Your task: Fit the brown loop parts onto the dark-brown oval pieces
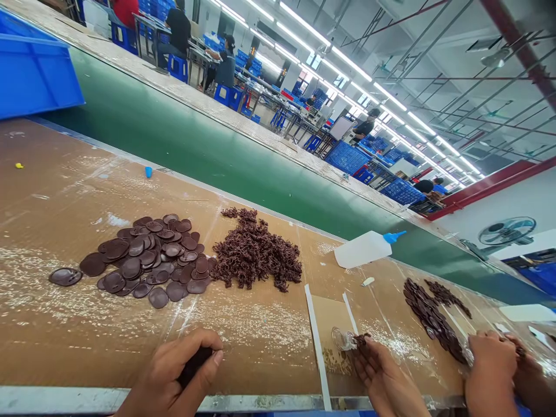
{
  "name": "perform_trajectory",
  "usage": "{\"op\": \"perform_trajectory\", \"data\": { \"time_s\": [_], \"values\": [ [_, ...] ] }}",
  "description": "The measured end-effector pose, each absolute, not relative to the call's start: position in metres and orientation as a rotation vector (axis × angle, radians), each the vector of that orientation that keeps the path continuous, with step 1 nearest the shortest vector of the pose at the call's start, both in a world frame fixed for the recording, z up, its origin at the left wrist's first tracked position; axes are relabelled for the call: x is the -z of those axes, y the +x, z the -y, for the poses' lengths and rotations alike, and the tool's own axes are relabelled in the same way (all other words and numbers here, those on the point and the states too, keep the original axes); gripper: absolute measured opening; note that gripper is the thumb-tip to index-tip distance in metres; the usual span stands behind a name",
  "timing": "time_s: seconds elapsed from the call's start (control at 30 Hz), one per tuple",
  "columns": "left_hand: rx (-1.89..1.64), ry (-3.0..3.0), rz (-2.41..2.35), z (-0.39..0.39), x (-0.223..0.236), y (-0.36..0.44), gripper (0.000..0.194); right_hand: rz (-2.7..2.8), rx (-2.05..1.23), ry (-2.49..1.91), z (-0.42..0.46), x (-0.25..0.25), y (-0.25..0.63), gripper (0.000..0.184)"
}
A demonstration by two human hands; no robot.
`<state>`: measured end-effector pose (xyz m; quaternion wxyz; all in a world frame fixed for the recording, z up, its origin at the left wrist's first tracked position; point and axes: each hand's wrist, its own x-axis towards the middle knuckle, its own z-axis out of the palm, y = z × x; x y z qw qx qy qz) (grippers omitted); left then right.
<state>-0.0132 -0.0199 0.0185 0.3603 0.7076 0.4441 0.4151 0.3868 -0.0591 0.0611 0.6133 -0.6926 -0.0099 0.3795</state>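
My left hand (174,373) is at the near edge of the brown worktable (65,330), with its fingers closed round a dark flat disc (194,365). My right hand (382,376) pinches a small dark brown piece (361,339) next to a small clear glass item (341,339) that lies on the table. A pile of dark brown discs (147,260) lies ahead of my left hand. Right of it is a heap of small tangled brown parts (256,252).
A white squeeze bottle with a blue tip (365,249) lies on the table. Another person's hands (495,365) work by a row of brown pieces (430,315) at the right. A green conveyor belt (195,145) runs behind; a blue bin (35,69) stands far left. Seated workers fill the background.
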Motion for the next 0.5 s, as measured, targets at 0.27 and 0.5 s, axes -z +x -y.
{"op": "perform_trajectory", "data": {
  "time_s": [0.27,0.5],
  "values": [
    [-1.11,1.86,-1.149,0.02,-0.019,-0.013,0.016,0.114,-0.847,-1.592,0.063,-0.048,0.389,0.048],
    [-1.14,1.876,-1.128,0.018,-0.021,-0.013,0.016,0.127,-0.854,-1.603,0.065,-0.047,0.393,0.052]
  ]
}}
